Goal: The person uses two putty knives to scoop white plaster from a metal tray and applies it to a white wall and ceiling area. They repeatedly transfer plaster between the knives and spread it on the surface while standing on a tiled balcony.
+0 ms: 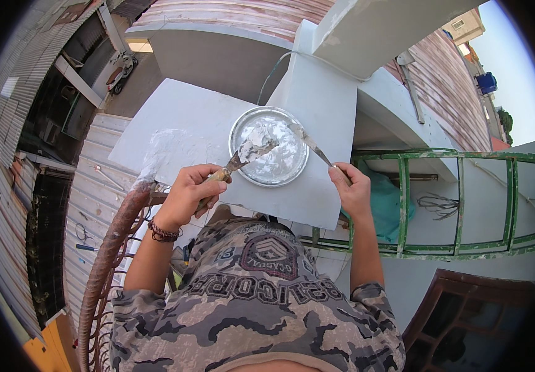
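From where I stand: reddish corrugated roofing [218, 15] beyond the fingers [340, 178], green ladder [460, 204] right of them, brown-framed window [450, 313] below right, pale ribbed sheeting [94, 186] left; daylight, blue sky [515, 56] far upper right.

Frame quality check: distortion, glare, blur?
Head view: black vignetting at the rim, and the green ladder bows there; head view: daylight, sky pale blue, dark openings at left low on detail; head view: left putty knife and right putty knife reasonably sharp; head view: pale patches on the round pan, glare or smears, can't tell.
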Motion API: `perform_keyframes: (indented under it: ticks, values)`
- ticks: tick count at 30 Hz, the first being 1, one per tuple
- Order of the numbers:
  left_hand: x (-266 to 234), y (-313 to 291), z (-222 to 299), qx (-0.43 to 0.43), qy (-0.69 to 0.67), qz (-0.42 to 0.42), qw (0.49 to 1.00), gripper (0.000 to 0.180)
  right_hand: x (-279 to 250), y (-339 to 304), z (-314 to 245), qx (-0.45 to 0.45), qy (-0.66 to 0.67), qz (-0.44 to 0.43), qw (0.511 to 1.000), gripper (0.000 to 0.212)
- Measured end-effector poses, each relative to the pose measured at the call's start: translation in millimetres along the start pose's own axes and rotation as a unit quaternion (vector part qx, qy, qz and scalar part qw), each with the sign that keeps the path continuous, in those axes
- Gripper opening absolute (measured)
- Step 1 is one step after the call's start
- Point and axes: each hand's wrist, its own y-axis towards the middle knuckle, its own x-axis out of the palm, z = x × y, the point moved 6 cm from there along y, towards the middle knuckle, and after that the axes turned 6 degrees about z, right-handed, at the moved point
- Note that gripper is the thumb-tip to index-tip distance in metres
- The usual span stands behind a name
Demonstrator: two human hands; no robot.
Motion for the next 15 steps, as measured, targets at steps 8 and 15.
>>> perform_keyframes:
  ticks: [8,15]
  values:
    - [8,0,-8,-0.012,0.015,0.022,1.0,0.021,25,-24,-11,0.159,0.246,-0.147,0.945,0.033]
    - [3,-9,-8,0.042,0.09,0.07,0.993,0.024,28,-38,-32,0.145,0.26,-0.157,0.942,0.029]
